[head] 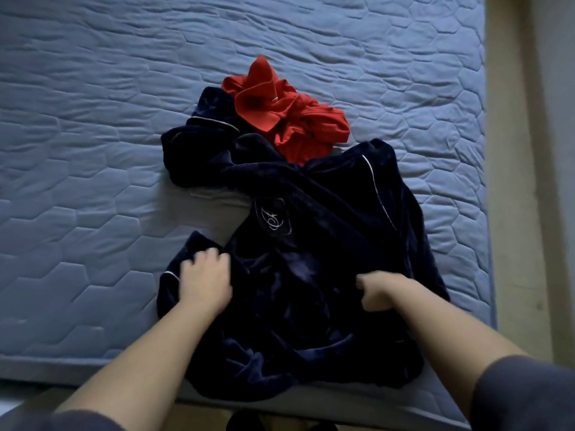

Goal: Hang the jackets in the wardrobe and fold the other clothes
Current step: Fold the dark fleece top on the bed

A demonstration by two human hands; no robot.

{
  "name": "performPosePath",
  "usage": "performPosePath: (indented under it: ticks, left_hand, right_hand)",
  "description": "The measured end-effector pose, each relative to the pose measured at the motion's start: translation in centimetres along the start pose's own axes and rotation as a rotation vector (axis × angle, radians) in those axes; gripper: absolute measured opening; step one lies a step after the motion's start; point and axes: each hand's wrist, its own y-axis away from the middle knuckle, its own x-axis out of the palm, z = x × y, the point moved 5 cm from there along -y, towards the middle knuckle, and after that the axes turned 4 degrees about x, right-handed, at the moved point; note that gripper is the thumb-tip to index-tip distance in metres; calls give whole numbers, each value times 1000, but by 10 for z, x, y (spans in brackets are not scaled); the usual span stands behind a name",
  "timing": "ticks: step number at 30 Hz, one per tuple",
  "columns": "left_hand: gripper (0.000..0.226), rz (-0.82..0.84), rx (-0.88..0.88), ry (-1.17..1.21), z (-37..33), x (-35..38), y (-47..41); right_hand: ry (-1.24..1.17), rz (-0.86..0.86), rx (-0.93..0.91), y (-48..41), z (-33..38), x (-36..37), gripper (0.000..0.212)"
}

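Observation:
A dark navy velvet garment with thin white piping and an embroidered crest lies crumpled on the blue quilted mattress, reaching the near edge. A crumpled red garment sits just beyond it, partly on the navy cloth. My left hand is on the navy garment's left part, its fingers bent into the fabric by a white-piped edge. My right hand is curled into a fist on the garment's right part, bunching cloth under it. Both hands are blurred.
The mattress runs far to the left and back. Its right edge meets a beige floor strip and a wall. The near edge runs below my forearms, with floor beneath.

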Motion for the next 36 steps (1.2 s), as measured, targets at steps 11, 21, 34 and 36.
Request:
performPosePath:
  ticks: [11, 21, 34, 36]
  left_hand:
    - [61, -250, 19, 77, -11, 47, -26]
    - [34, -7, -209, -23, 48, 79, 9]
    - [7, -313, 3, 1241, 31, -114, 73]
    - [2, -421, 25, 1179, 54, -172, 97]
  right_hand:
    - [280, -753, -661, -34, 187, -72, 52]
    - [354, -605, -530, -44, 227, -90, 32]
    - [-642, -946, -569, 188, 116, -242, 14]
    - [-585, -1025, -553, 251, 98, -267, 17]
